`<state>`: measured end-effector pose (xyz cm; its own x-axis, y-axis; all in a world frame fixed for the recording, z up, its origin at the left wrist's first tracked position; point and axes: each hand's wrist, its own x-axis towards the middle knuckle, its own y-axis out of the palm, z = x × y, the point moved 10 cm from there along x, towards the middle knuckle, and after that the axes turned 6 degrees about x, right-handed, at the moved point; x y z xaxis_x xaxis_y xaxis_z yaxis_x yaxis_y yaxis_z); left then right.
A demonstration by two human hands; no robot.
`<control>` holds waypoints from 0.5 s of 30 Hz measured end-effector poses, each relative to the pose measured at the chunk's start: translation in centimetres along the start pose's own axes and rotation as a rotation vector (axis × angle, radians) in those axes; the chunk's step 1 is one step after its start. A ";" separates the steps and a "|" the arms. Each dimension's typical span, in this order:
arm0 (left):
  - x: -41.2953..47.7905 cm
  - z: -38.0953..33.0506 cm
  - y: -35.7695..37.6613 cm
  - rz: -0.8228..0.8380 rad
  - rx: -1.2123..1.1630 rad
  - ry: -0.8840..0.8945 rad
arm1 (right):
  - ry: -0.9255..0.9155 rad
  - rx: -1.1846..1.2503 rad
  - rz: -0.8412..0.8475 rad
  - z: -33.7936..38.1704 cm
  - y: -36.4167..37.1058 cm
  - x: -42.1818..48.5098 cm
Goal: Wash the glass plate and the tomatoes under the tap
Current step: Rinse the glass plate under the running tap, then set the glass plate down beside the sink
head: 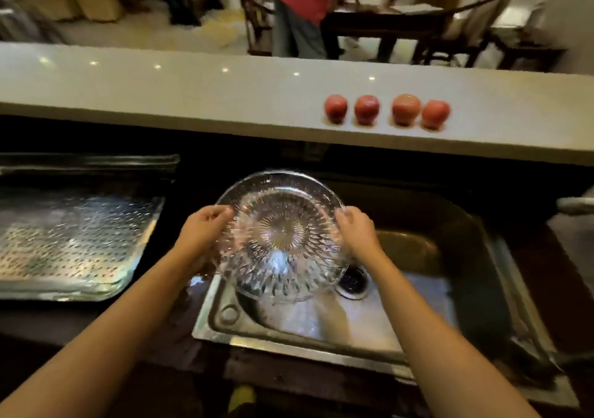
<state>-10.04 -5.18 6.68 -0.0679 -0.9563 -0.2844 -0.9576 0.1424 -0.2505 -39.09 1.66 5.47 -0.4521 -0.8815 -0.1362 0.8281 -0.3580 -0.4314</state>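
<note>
Clear cut-glass round plate (281,236) is hanging over the steel sink (321,321), left hand (205,225) gripping its nine o'clock rim, right hand (355,225) its three o'clock rim.

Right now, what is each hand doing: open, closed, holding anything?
Left hand: closed on the left rim of the clear patterned glass plate, above the steel sink.
Right hand: closed on the plate's right rim.
</note>
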 end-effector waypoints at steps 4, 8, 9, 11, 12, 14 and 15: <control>-0.1 6.1 -5.4 -0.152 -0.090 -0.194 | 0.006 0.144 0.101 1.4 6.8 0.9; -0.1 10.8 -8.2 -0.248 -0.099 -0.299 | -0.040 0.142 0.169 2.6 11.7 1.8; 0.0 11.3 -8.7 -0.281 -0.076 -0.301 | -0.047 0.138 0.175 2.7 12.6 2.0; 0.3 11.3 -9.3 -0.319 0.030 -0.269 | -0.043 0.135 0.170 2.5 13.8 2.5; 0.6 11.2 -9.4 -0.318 0.089 -0.256 | -0.032 0.138 0.162 2.3 14.3 2.8; 1.3 10.8 -9.5 -0.326 0.173 -0.249 | -0.004 0.152 0.147 1.7 14.9 3.2; 1.7 10.5 -9.6 -0.337 0.213 -0.242 | 0.009 0.163 0.142 1.4 15.2 3.4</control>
<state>1.98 -5.48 -1.14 0.3286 -0.8746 -0.3564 -0.8344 -0.0921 -0.5433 -27.58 -7.25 -0.29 -0.3290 -0.9242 -0.1938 0.9261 -0.2756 -0.2578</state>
